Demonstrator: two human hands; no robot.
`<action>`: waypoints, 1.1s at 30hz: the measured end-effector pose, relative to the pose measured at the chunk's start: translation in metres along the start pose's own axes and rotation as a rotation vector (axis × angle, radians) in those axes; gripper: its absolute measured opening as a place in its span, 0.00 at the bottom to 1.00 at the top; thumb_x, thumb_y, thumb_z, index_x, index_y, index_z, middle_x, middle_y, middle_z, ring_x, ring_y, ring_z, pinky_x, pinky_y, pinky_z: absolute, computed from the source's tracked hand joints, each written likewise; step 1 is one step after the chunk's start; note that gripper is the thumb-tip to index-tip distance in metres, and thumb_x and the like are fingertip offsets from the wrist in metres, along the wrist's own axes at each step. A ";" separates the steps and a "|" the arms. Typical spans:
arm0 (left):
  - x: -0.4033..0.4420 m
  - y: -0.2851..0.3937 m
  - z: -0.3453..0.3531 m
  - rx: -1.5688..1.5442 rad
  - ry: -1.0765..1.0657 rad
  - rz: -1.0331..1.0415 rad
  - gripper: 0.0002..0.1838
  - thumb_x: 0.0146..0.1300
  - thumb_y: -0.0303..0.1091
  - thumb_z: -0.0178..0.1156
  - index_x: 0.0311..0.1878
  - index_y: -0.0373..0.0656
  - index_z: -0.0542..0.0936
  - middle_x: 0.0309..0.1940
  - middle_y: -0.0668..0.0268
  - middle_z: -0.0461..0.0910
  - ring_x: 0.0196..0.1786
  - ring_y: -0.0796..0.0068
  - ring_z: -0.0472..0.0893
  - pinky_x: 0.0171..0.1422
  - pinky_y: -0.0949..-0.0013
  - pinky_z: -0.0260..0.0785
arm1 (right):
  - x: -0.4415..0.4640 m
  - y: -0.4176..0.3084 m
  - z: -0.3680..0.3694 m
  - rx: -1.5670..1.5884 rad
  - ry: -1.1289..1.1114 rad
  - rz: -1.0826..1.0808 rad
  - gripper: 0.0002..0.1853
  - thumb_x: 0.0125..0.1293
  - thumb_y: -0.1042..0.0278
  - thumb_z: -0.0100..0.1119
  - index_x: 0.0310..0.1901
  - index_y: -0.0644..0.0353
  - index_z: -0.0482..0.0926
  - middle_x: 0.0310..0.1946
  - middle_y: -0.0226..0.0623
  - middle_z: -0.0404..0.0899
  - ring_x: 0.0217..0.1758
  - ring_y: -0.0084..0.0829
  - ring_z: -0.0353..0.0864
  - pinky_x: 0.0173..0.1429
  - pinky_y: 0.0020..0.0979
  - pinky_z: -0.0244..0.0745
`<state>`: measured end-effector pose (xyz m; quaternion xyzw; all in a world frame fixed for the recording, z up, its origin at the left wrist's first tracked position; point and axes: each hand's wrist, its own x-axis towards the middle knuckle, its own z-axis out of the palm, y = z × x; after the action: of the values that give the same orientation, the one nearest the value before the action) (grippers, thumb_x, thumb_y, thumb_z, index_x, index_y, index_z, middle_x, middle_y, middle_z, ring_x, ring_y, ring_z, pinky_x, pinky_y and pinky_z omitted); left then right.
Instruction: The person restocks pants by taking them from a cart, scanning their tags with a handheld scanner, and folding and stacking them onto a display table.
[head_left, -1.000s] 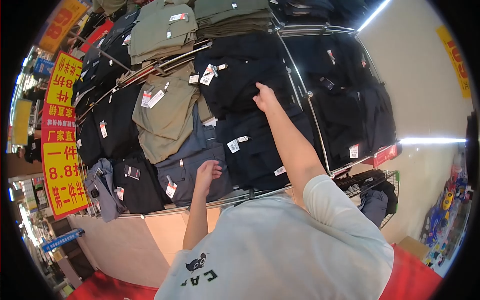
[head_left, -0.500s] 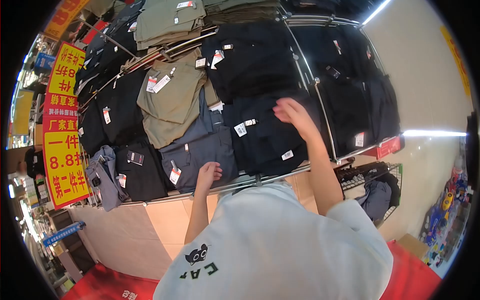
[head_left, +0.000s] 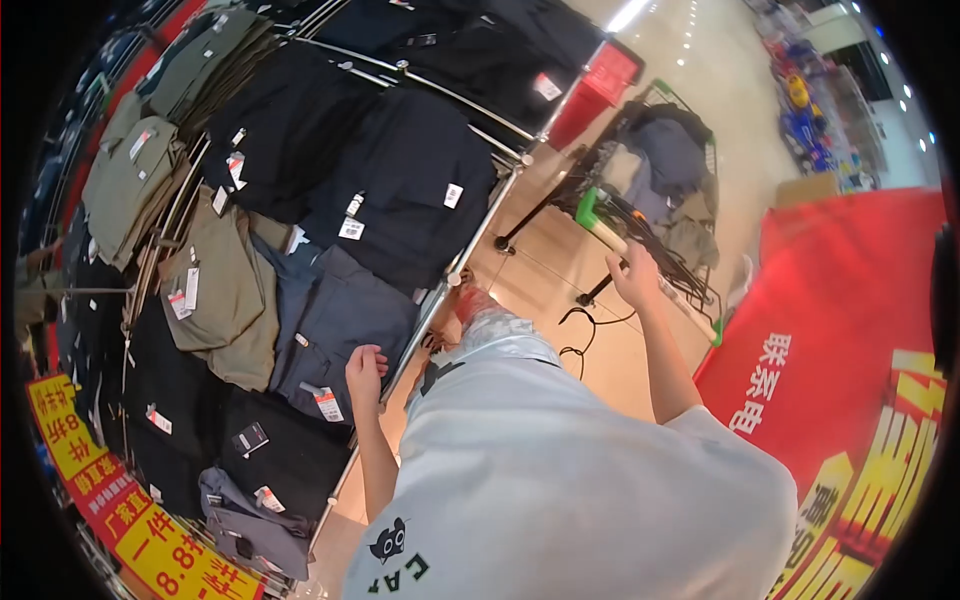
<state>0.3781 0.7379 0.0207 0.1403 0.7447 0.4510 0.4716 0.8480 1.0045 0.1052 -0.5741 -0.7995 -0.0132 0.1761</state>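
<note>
My left hand (head_left: 367, 374) hangs at the front edge of the display, beside folded dark grey trousers (head_left: 345, 315), its fingers loosely bent and nothing in them. My right hand (head_left: 635, 277) is over the handle (head_left: 605, 238) of a shopping cart, with its fingers a little apart; whether it touches the handle cannot be made out. Clothes in grey, black and olive lie in the cart (head_left: 665, 160). Black hangers and a cable hang by the handle. Navy trousers (head_left: 405, 190) and olive trousers (head_left: 225, 310) with white tags lie on the display.
A metal rail (head_left: 440, 297) borders the display. A large red banner (head_left: 800, 290) stands right of the cart. Near the far display corner is a red box (head_left: 600, 90). Yellow and red signs (head_left: 110, 495) run along the lower left. A cardboard box (head_left: 808, 190) is behind the banner.
The view has turned right, bringing the cart and red banner into fuller view. My right hand has left the dark trousers and moved to the cart handle. My left hand stays near the grey trousers.
</note>
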 end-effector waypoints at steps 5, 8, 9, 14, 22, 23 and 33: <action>-0.019 -0.002 -0.001 0.006 -0.062 0.062 0.15 0.75 0.36 0.49 0.41 0.36 0.80 0.26 0.66 0.79 0.27 0.80 0.76 0.33 0.74 0.70 | 0.020 0.014 0.004 -0.017 -0.349 0.278 0.26 0.61 0.44 0.63 0.43 0.64 0.78 0.36 0.50 0.83 0.44 0.52 0.82 0.49 0.47 0.76; -0.030 -0.004 0.003 0.016 -0.073 0.097 0.15 0.75 0.37 0.49 0.42 0.36 0.80 0.27 0.67 0.78 0.27 0.81 0.75 0.33 0.75 0.69 | 0.033 0.012 0.001 -0.077 -0.464 0.358 0.26 0.56 0.41 0.64 0.39 0.61 0.82 0.35 0.51 0.85 0.43 0.52 0.85 0.48 0.47 0.78; -0.033 -0.004 0.003 0.011 -0.082 0.096 0.15 0.76 0.38 0.49 0.42 0.37 0.80 0.27 0.68 0.78 0.28 0.81 0.75 0.34 0.76 0.69 | 0.034 0.010 0.000 -0.074 -0.463 0.361 0.27 0.57 0.39 0.63 0.38 0.62 0.83 0.34 0.51 0.85 0.42 0.52 0.85 0.48 0.47 0.78; -0.047 -0.015 0.015 0.036 0.012 0.180 0.15 0.75 0.36 0.49 0.42 0.36 0.80 0.27 0.68 0.78 0.28 0.82 0.74 0.34 0.77 0.68 | 0.024 0.009 0.001 -0.055 -0.435 0.376 0.23 0.55 0.43 0.64 0.36 0.58 0.84 0.34 0.49 0.85 0.41 0.49 0.86 0.48 0.46 0.79; -0.059 -0.021 0.020 0.442 0.291 0.347 0.17 0.70 0.40 0.52 0.44 0.35 0.82 0.33 0.54 0.84 0.38 0.59 0.83 0.46 0.62 0.73 | -0.006 -0.015 -0.015 -0.005 -0.475 0.329 0.22 0.58 0.44 0.64 0.37 0.58 0.82 0.33 0.47 0.85 0.40 0.49 0.85 0.45 0.47 0.79; -0.060 -0.021 0.022 0.451 0.287 0.346 0.17 0.70 0.40 0.52 0.44 0.35 0.82 0.33 0.54 0.84 0.38 0.59 0.83 0.46 0.62 0.73 | -0.011 -0.021 -0.019 0.000 -0.478 0.324 0.21 0.58 0.45 0.65 0.37 0.58 0.82 0.32 0.46 0.85 0.39 0.49 0.85 0.44 0.47 0.79; -0.057 -0.031 0.018 0.682 0.089 0.260 0.21 0.72 0.46 0.50 0.43 0.35 0.81 0.33 0.46 0.82 0.40 0.48 0.81 0.46 0.55 0.71 | -0.060 -0.078 -0.025 0.037 -0.408 0.263 0.18 0.56 0.47 0.68 0.33 0.56 0.83 0.27 0.44 0.83 0.34 0.47 0.84 0.39 0.46 0.78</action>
<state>0.4289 0.6943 0.0254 0.3631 0.8480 0.2387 0.3035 0.7998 0.9179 0.1248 -0.6606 -0.7371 0.1409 0.0219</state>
